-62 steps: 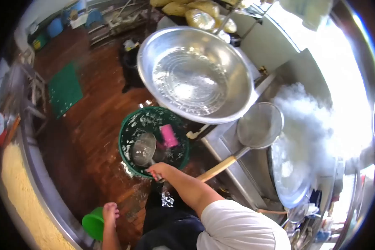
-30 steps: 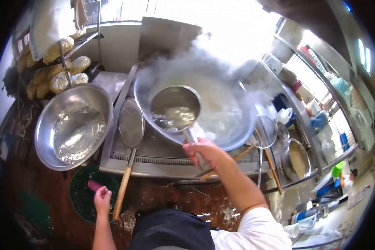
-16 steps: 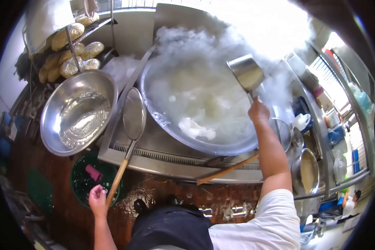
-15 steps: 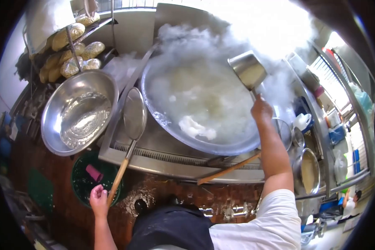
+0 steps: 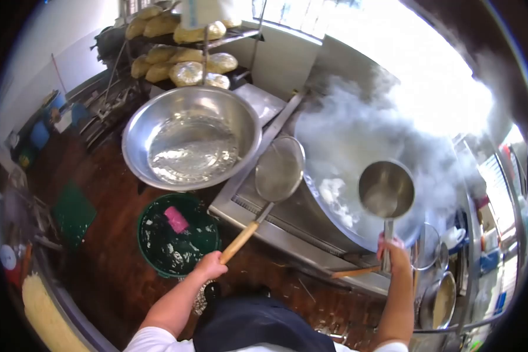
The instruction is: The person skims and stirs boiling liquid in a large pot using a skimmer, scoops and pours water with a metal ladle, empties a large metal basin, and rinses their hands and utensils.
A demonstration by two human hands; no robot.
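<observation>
My left hand (image 5: 211, 266) is closed around the wooden handle end of a round mesh strainer (image 5: 280, 169), whose head rests at the left rim of a large steaming pan (image 5: 364, 237). Closed on the handle of a deep metal ladle (image 5: 386, 189), my right hand (image 5: 391, 249) is at the front right of that pan. The ladle hangs over the pan with its bowl facing up. White foam floats near the pan's left side, and steam hides much of the rest.
A big steel basin (image 5: 193, 138) of clear water stands left of the strainer. Below it, a green tub (image 5: 179, 246) holds water and a pink object (image 5: 175, 219). Filled bags (image 5: 188, 73) lie on a rack behind. A metal pot (image 5: 440, 302) is at the right.
The view has swung left. My left hand has taken hold of the strainer handle. The ladle, tipped over the pan before, is now upright and nearer the pan's front edge.
</observation>
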